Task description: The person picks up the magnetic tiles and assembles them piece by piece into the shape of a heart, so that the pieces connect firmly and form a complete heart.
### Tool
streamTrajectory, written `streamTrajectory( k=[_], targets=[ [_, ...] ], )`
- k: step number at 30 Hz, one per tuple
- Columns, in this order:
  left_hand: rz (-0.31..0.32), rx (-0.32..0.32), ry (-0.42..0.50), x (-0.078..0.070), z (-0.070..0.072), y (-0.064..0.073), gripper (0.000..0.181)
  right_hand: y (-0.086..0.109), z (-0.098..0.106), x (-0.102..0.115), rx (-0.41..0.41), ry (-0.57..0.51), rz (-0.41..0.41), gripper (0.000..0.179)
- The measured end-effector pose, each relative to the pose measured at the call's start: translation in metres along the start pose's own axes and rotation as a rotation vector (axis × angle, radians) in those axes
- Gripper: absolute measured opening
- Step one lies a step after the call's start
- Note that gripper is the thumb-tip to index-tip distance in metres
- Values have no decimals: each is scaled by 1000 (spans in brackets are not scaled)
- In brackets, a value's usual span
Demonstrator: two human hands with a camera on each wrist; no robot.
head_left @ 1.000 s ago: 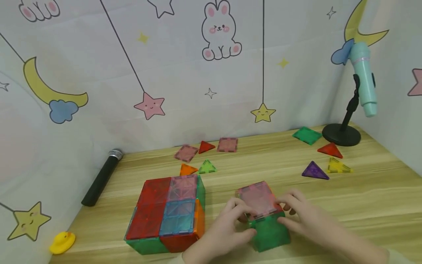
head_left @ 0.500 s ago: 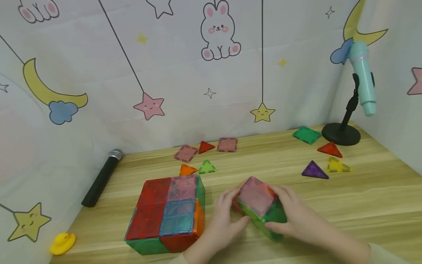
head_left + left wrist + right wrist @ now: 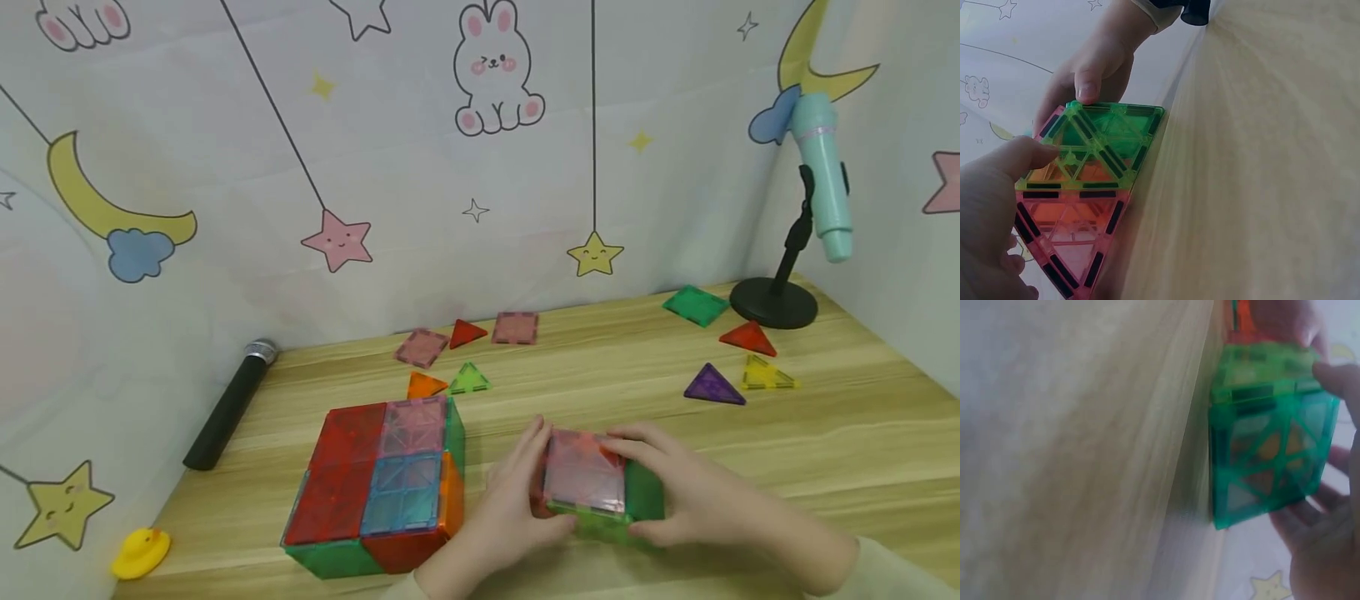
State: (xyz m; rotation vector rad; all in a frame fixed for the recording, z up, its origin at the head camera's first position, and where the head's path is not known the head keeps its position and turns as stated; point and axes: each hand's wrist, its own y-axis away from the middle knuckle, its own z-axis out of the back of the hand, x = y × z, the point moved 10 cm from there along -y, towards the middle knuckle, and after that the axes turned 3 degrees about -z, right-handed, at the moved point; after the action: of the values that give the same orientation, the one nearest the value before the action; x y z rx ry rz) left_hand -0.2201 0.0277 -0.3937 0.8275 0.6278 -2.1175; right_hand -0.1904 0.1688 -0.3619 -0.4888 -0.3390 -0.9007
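Observation:
A small cube of translucent magnetic tiles [image 3: 583, 475] stands on the table in the head view, pink on top, lime in front and green at the right. My left hand [image 3: 517, 504] holds its left side, thumb near the lime face. My right hand [image 3: 686, 492] holds the green side, its thumb low at the front corner and its fingers over the back edge. In the left wrist view the lime tile [image 3: 1072, 169] and a pink tile [image 3: 1072, 231] show. The right wrist view shows the green tile [image 3: 1272, 462] close up.
A larger tile block [image 3: 341, 483], red, pink and blue on top, stands left of the hands. Loose tiles include an orange triangle [image 3: 424, 385], a pink square [image 3: 516, 327] and a purple triangle [image 3: 714, 385]. A black microphone [image 3: 231, 408], yellow duck [image 3: 142, 552] and mint microphone [image 3: 823, 179] stand around.
Both hands have turned the small cube on the table. Its green side has swung from the front to the right, and the lime side now faces front. The larger block is unmoved.

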Motion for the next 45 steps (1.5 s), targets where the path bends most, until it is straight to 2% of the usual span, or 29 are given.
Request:
streamTrajectory(
  k=[10, 17, 27, 31, 34, 37, 42, 45],
  targets=[
    [-103, 32, -14, -10, -1, 6, 86, 3, -2, 9, -6, 11, 102, 75],
    [-161, 13, -37, -16, -1, 8, 81, 5, 2, 13, -39, 47, 150, 75],
    [-172, 10, -48, -19, 0, 8, 82, 4, 0, 26, -46, 75, 309, 73],
    [-130, 37, -12, -15, -1, 7, 80, 3, 2, 24, -60, 38, 323, 71],
    [-96, 44, 21, -13, 0, 6, 79, 1, 3, 20, -55, -15, 300, 68],
    [-96, 15, 29, -15, 6, 3, 81, -4, 7, 13, -47, -74, 247, 64],
    [-100, -63, 79, -16, 16, 4, 83, -14, 7, -7, -8, -208, 65, 53],
    [-140, -118, 36, -19, 23, 6, 81, -21, 5, -20, 15, -325, -49, 48]
  ],
)
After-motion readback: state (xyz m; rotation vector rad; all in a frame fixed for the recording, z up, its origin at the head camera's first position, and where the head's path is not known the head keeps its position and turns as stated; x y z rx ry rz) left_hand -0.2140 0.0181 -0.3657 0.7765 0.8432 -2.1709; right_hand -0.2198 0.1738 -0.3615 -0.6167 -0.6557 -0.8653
